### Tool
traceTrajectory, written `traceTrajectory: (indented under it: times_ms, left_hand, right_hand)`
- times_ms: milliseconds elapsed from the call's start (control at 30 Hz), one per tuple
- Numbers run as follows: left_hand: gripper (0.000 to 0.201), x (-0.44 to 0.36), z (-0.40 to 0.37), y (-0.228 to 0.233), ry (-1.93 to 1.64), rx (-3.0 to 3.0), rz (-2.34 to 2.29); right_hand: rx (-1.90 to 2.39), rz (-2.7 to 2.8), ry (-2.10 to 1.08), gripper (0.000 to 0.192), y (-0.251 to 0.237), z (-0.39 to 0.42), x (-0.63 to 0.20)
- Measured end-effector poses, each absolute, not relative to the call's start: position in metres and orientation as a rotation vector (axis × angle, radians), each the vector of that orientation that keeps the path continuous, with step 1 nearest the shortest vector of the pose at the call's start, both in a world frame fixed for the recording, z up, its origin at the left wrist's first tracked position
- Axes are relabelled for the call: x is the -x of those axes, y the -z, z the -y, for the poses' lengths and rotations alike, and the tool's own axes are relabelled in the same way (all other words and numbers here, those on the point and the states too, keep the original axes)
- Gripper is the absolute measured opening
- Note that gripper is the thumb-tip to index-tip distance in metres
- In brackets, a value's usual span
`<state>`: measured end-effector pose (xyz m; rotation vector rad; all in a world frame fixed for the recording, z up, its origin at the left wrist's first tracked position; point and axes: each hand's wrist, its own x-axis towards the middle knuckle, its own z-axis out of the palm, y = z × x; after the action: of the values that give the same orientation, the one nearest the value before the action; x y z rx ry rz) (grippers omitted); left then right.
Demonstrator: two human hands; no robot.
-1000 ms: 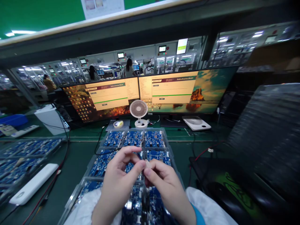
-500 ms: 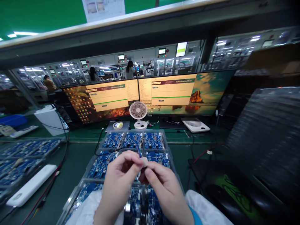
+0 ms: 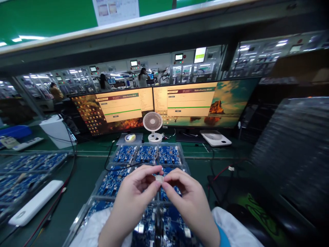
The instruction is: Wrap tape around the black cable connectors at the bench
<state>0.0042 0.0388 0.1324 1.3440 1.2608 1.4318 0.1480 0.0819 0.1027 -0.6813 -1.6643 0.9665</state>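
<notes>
My left hand [image 3: 133, 199] and my right hand [image 3: 187, 199] meet fingertip to fingertip over a clear tray [image 3: 102, 175] of blue circuit boards [image 3: 146, 154]. Together they pinch a small pale part [image 3: 159, 178] between thumbs and forefingers. The part is mostly hidden by my fingers, so its shape is unclear. White sleeves cover both wrists at the bottom edge.
A small white desk fan [image 3: 152, 125] and two wide monitors [image 3: 185, 103] stand behind the tray. More trays of boards [image 3: 28, 168] and a white flat device [image 3: 36, 202] lie left. A black stack [image 3: 293, 151] stands right. People work far behind.
Both hands stayed together on the small part, with the fingers shifting around it. The thin blue piece seen sticking up half a second ago is no longer visible.
</notes>
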Motion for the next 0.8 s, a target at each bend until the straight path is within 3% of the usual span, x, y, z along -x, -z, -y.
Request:
traceTrajectory:
  times_ms: [233,800]
  left_hand:
    - [0.017,-0.0019,-0.0391,-0.1302,-1.431,-1.273,-1.250]
    - [0.025,-0.0051,-0.0367,-0.1337,-1.301,-1.263,-1.292]
  right_hand:
    - [0.702,1.637,-1.111,0.006,-0.1034,-0.0829,-0.1481]
    - [0.729,1.715,-0.848,0.016,-0.1057,-0.0803,-0.1480]
